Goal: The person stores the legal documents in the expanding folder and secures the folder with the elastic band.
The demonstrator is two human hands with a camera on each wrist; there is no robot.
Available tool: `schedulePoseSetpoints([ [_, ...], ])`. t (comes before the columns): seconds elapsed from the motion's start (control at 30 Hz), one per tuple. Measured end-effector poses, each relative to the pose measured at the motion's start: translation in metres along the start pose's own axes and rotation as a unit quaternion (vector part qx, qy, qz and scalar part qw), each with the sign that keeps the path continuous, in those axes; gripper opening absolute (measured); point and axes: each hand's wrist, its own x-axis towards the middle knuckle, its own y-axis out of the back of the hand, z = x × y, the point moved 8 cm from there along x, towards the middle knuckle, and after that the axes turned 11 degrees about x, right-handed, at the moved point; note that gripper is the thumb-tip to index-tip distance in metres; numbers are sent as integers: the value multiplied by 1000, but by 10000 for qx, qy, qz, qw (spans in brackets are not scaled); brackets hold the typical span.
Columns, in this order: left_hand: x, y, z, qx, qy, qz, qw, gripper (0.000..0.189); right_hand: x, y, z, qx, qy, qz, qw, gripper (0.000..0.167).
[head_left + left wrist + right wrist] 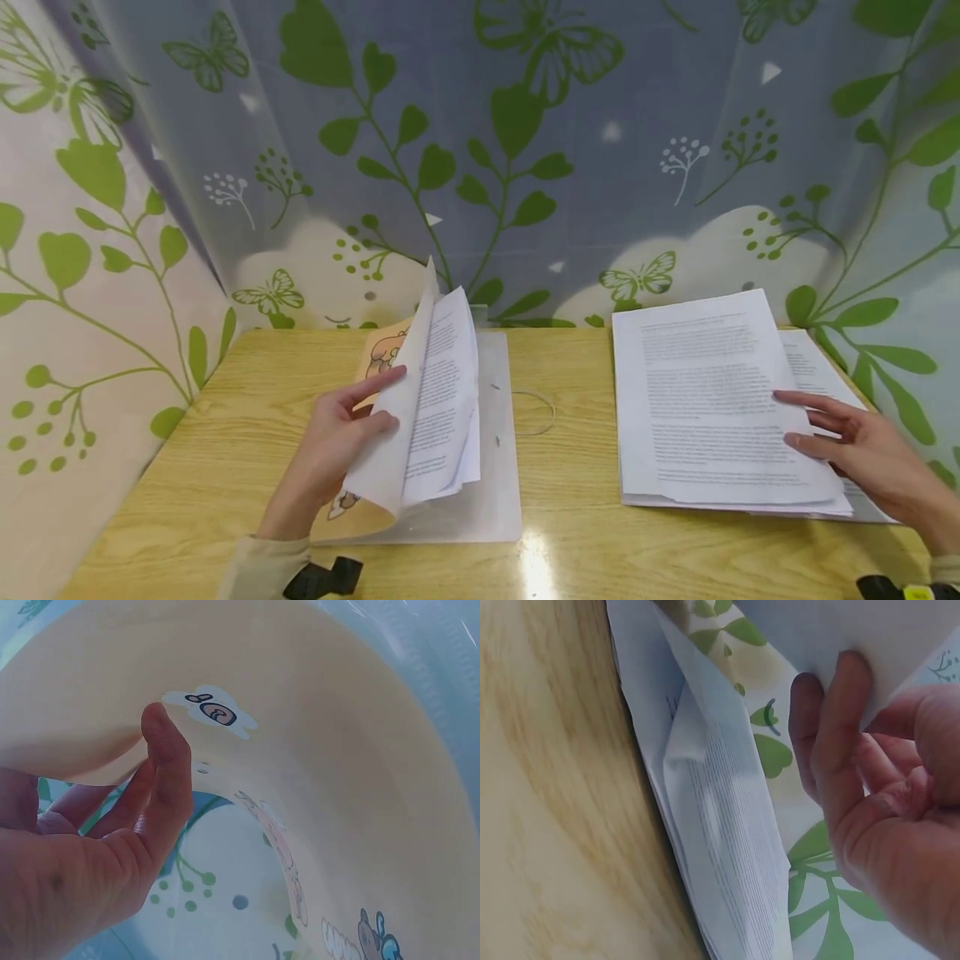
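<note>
On the left lies a folder, its orange cartoon-printed cover (358, 510) bent upward with a pale inner side (390, 467). My left hand (337, 433) pinches this cover; the left wrist view shows a fingertip (156, 720) against the orange face (337, 727). Printed sheets (442, 392) stand partly raised beside the cover, over the folder's grey-white back (498, 500). To the right, my right hand (862, 446) pinches the right edge of a printed sheet (705, 400) on top of a paper stack. In the right wrist view, a lifted sheet (840, 622) is between the fingers.
Small metal prongs (497, 440) show on the folder back, and a thin looped cord (553, 408) lies at its right side. More printed paper (813, 367) sticks out behind the right stack. A patterned curtain (600, 167) rises behind the wooden table (570, 483).
</note>
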Motion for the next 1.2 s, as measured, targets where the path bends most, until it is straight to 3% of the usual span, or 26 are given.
schedulePoseSetpoints([
  [0.27,1,-5,1,51,-49,16,10000,60,-3,-11,-12,346,168,145,9992,61],
  [0.43,2,-7,1,101,-32,46,9999,60,-3,-19,-22,1177,402,51,9922,59],
  [0.63,3,-9,2,56,-51,71,9999,59,-4,-31,-36,2601,608,-346,9630,56],
  [0.73,3,-11,3,54,-91,70,9999,59,-4,-35,-39,2987,676,-528,9505,56],
  [0.97,3,-14,5,-1,-115,34,9999,59,-4,-43,-42,2889,884,-575,9515,57],
  [1.2,4,-14,5,-54,-109,23,9999,59,-2,-54,-45,2775,783,-610,9556,57],
])
